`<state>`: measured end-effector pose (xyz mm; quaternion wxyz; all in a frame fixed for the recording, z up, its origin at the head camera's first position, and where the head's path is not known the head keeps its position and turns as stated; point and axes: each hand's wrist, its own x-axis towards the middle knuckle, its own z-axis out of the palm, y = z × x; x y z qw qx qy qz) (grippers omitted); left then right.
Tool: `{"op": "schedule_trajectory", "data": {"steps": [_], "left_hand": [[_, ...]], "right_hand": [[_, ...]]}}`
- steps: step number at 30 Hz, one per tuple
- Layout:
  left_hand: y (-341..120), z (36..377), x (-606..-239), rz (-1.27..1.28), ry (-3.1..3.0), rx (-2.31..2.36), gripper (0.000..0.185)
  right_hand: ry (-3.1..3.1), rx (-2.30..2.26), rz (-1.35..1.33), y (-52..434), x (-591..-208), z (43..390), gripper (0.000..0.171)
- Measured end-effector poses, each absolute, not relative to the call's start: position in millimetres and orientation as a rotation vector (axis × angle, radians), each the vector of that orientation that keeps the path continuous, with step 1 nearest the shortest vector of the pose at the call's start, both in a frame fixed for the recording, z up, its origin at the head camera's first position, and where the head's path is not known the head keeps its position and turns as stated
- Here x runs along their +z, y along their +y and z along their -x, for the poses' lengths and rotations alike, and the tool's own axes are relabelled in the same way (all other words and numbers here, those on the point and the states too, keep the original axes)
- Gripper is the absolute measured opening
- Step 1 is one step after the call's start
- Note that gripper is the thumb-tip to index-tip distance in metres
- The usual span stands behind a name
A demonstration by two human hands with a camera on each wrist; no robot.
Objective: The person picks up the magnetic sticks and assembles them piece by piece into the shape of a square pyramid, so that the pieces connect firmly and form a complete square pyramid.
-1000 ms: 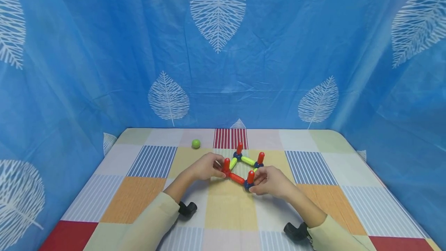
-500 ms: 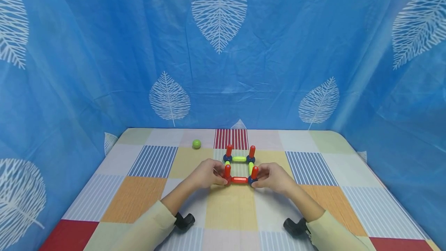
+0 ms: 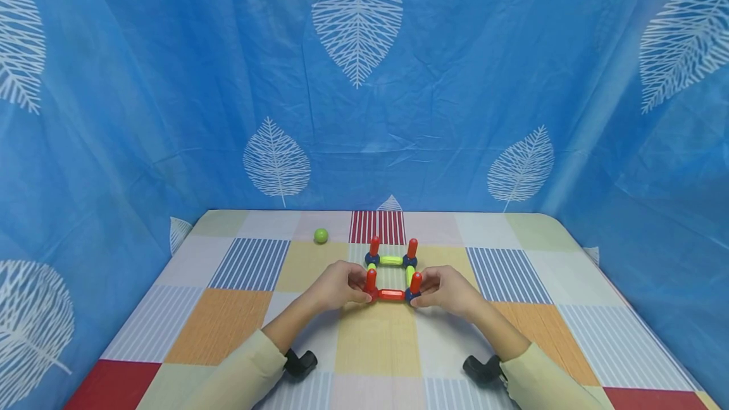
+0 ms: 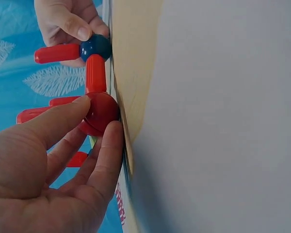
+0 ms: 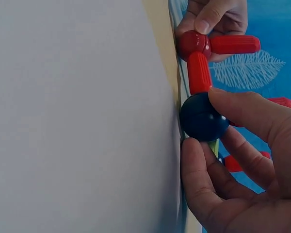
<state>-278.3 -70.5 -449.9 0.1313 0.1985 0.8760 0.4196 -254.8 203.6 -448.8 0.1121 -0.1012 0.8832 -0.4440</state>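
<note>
Red and yellow-green rods joined by round balls form a small square toy frame (image 3: 391, 273) that stands on the patchwork table cloth (image 3: 228, 309), and in the head view I take this frame as the landmark. The left hand (image 3: 340, 285) is at the near left corner of the frame and the right hand (image 3: 447, 288) is at the near right corner, each one with fingers curled around its corner. Four red rods stand upright on the corners. A green ball (image 3: 321, 235) lies far to the left behind the frame, well apart from it. Blue curtain (image 3: 364, 81) with white leaves hangs behind the table. In the left wrist view, the thumb and one finger of the left hand (image 4: 63, 160) pinch the red ball (image 4: 101, 113) at the frame corner, and the red rod (image 4: 95, 73) goes from it to the dark blue ball (image 4: 96, 47). In the right wrist view, the right hand (image 5: 237, 170) pinches the dark blue ball (image 5: 200, 117) between thumb and fingers, just beside the cloth.
</note>
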Motion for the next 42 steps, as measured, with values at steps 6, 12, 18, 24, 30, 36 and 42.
{"op": "schedule_trajectory", "data": {"steps": [6,12,18,24,30,36,42], "left_hand": [[-77,282,-442,-0.649,2.538,1.271,0.02],[-80,287,-440,-0.739,2.473,1.415,0.019],[-70,291,-444,-0.698,2.523,1.441,0.016],[-60,294,-446,-0.615,2.575,1.44,0.021],[-55,294,-446,-0.555,2.628,1.386,0.025],[-53,294,-445,-0.536,2.629,1.374,0.025],[-56,298,-443,-0.526,2.607,1.407,0.022]], "right_hand": [[2.601,-1.374,0.373,210,-442,253,0.032],[2.592,-1.517,0.46,214,-441,256,0.027],[2.634,-1.566,0.46,204,-445,260,0.027],[2.684,-1.543,0.375,194,-446,265,0.024],[2.691,-1.536,0.332,188,-446,267,0.022],[2.695,-1.526,0.345,189,-448,269,0.024],[2.722,-1.556,0.269,193,-447,274,0.023]]}}
